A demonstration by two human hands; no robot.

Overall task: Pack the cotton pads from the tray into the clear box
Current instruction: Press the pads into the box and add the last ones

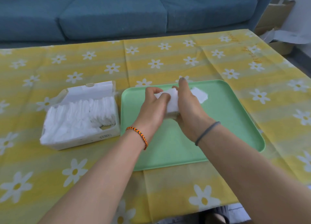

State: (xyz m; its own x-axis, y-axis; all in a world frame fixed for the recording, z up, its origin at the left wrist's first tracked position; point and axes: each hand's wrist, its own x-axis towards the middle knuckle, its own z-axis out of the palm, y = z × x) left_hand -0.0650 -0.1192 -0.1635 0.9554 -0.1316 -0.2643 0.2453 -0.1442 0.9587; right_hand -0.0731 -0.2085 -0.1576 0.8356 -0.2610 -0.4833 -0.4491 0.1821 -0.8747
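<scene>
Cotton pads (79,114) already fill most of the clear box (107,136). We grip the last stack (173,101) over the tray (227,123), left hand (154,106) and right hand (188,107) fingers curled around it.

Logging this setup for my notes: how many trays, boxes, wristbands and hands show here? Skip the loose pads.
Green tray: 1
Clear box: 1
Wristbands: 2, braided orange one, grey one
Hands: 2, left hand and right hand, both gripping the stack of cotton pads
Total: 6
</scene>
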